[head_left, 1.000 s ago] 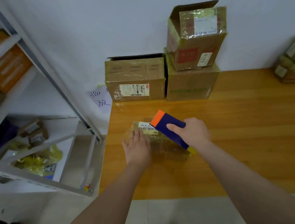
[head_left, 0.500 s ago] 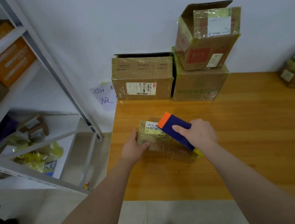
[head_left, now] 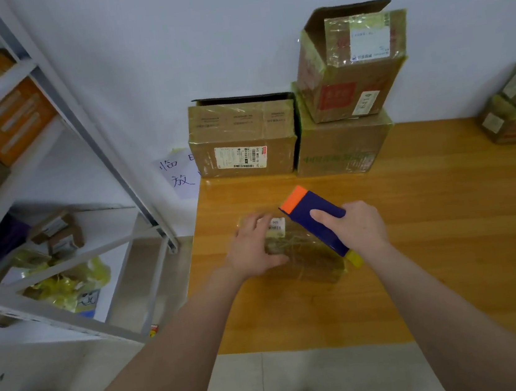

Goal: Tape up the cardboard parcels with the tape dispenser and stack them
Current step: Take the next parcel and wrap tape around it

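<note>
Taping a small brown cardboard parcel [head_left: 306,256].
My left hand [head_left: 253,248] presses flat on it; right hand [head_left: 356,228] grips blue-orange tape dispenser [head_left: 313,216].

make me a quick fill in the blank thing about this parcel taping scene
1. The right hand holds a dark blue plastic tape dispenser whose far end is ____.
2. The left hand rests on a small tape-wrapped cardboard parcel, which lies on a table made of ____.
3. By the wall, the open-flapped cardboard box with a red patch stands on the larger cardboard box with ____ lettering.

Missing words: orange; wood; green
</note>
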